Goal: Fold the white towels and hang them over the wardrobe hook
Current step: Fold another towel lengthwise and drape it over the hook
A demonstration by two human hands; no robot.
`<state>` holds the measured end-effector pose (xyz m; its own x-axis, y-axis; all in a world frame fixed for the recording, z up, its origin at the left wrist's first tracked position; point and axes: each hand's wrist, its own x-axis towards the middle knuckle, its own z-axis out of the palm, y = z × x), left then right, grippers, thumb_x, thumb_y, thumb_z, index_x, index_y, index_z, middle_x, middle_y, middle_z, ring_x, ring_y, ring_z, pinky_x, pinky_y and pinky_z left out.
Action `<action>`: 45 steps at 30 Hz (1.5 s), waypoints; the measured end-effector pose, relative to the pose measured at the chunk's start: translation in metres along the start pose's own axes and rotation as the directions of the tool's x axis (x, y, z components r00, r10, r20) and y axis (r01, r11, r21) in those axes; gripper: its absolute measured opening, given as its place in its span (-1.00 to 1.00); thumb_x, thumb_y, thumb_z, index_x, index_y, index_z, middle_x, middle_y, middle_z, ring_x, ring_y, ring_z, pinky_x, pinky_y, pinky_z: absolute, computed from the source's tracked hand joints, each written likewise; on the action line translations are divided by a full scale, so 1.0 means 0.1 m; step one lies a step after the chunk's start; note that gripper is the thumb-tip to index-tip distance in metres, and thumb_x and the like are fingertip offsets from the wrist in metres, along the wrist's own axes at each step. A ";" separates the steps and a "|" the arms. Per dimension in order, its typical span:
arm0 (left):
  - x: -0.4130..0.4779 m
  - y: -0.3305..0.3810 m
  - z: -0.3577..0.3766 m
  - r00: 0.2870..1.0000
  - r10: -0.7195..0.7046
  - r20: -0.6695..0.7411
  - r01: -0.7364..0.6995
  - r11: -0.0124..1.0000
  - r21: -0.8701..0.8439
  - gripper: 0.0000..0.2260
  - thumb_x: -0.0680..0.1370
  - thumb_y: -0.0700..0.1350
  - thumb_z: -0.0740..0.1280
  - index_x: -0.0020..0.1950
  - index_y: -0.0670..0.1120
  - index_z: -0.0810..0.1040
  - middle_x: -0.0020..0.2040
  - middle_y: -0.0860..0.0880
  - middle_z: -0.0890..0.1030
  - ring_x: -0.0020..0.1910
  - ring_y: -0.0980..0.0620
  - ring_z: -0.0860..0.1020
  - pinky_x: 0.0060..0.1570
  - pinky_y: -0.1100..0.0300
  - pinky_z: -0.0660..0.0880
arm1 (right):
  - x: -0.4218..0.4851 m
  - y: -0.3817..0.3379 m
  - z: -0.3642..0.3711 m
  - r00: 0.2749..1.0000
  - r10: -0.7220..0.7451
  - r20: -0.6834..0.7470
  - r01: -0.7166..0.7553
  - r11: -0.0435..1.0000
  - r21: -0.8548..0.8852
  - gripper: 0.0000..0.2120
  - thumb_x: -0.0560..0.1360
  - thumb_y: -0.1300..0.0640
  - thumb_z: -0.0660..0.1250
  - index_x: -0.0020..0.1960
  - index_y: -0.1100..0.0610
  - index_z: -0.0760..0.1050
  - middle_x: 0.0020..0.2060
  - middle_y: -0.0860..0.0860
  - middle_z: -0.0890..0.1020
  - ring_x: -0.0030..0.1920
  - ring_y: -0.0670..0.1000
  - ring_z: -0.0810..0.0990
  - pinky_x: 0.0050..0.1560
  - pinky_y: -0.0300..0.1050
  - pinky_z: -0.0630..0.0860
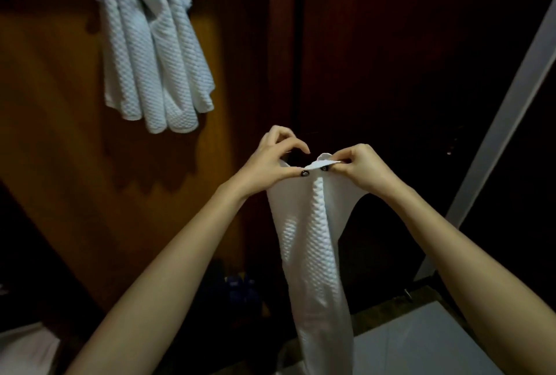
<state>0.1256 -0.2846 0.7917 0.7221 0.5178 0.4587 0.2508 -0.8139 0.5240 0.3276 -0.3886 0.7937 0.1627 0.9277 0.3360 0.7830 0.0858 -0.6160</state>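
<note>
Several white towels [153,52] already hang folded on the wardrobe [54,133] up to your left, while your left hand [270,164] and right hand [361,168] pinch the top edge of one more towel [313,248], half-folded, not yet hung.

I see hung towels [153,52] upper left, against the wardrobe door [45,109]. A second towel [313,239] hangs lower centre, right of them.

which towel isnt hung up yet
The middle towel, pinched at its top edge by the left hand and right hand; the other towels hang bunched at upper left.
</note>
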 end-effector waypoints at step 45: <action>-1.09 -1.87 -0.95 0.909 -0.416 -0.029 0.404 0.896 -0.185 -0.87 0.48 -0.15 0.45 -0.27 -0.07 0.62 -0.22 0.08 0.62 -0.16 0.29 0.53 -0.01 0.20 0.36 | 0.70 -0.45 0.92 0.994 -0.070 -0.090 0.058 0.990 -0.127 -0.85 0.47 0.13 0.46 -0.24 0.06 0.55 -0.32 -0.03 0.62 -0.38 -0.03 0.59 -0.48 -0.27 0.45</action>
<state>-0.0609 -0.1637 0.7115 0.5335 0.8167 0.2201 0.3969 -0.4715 0.7875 0.2484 -0.2939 0.7795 0.1611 0.8830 0.4408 0.8612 0.0924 -0.4998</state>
